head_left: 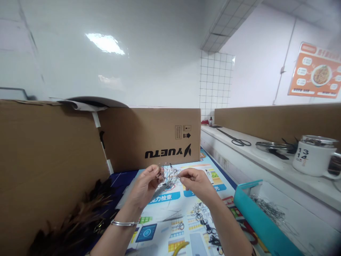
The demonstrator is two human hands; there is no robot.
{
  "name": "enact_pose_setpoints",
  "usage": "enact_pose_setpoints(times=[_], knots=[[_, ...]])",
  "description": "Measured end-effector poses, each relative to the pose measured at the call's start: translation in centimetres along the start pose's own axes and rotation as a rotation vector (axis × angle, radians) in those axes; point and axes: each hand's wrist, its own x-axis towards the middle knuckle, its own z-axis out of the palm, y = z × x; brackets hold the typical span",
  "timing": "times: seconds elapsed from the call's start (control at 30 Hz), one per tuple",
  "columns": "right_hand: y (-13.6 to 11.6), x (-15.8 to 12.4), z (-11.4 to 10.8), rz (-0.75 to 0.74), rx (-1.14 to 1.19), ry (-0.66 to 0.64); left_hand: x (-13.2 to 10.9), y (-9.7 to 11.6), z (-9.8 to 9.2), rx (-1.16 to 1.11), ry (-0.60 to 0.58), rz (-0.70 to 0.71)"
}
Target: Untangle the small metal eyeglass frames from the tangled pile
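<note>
Above the printed table sheet, a loose tangle of thin wire [170, 173] with small dark bits is held between my two hands. My left hand [149, 183] is closed, its thumb and fingers pinching the tangle's left side; a silver bangle circles that wrist. From the right, my right hand [198, 182] pinches the edge of the tangle between thumb and forefinger. Exactly what lies between the fingertips is too small to make out. Several thin metal pins [172, 216] lie on the sheet below. Small black looped pieces [206, 224] are scattered beside my right forearm.
Brown cardboard [149, 135] walls off the back and left. Dark brown feathers [80, 213] pile at lower left. A yellow curved handle [181, 247] shows at the front. At right stands a teal box [266, 224] holding metal wires; scissors [241, 142] and a mug [310, 160] occupy the ledge.
</note>
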Motion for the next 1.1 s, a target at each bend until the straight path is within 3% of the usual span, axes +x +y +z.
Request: enact_pose_setpoints(times=[0.4, 0.73, 1.1], knots=[[1.4, 0.5, 0.0, 0.057, 0.095, -0.071, 0.1, -0.6, 0.0, 0.235, 0.101, 0.134], [2.0, 0.9, 0.5, 0.072, 0.125, -0.025, -0.3, -0.5, 0.4, 0.44, 0.211, 0.238], [2.6, 1.1, 0.8, 0.138, 0.25, -0.042, -0.8, 0.4, 0.8, 0.63, 0.172, 0.292]])
